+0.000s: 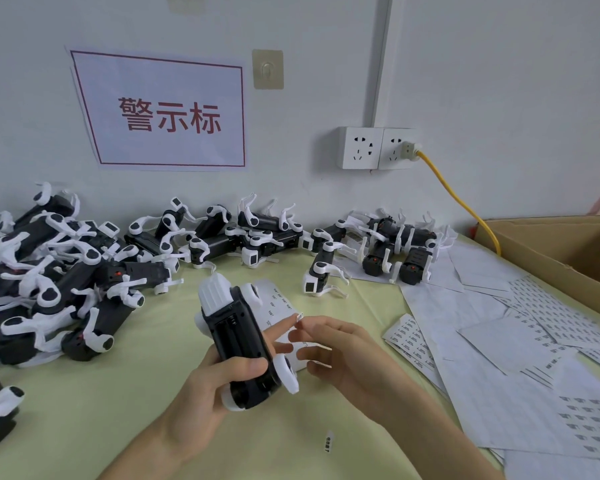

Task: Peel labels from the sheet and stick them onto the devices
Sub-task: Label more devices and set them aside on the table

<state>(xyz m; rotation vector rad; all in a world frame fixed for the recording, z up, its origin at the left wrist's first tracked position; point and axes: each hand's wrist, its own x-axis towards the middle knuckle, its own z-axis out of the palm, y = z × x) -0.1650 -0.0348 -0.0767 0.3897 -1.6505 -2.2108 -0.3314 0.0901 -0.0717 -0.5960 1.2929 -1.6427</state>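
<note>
My left hand (pixel 205 386) grips a black and white device (pixel 239 344) upright over the table, battery bay facing me. One left finger reaches out from behind the device, and a small label (pixel 299 317) sticks to its tip. My right hand (pixel 343 348) hovers just right of the device with its fingers loosely curled; its top finger ends right beside the label. A label sheet (pixel 276 301) lies on the table under both hands, mostly hidden by them.
Piles of the same devices (pixel 66 271) fill the left and back of the yellow-green table (pixel 118 410). Several label sheets (pixel 499 341) overlap at the right beside a cardboard box (pixel 568 251). A loose label (pixel 328 441) lies near my right forearm. A yellow cable (pixel 461 206) runs from the wall socket.
</note>
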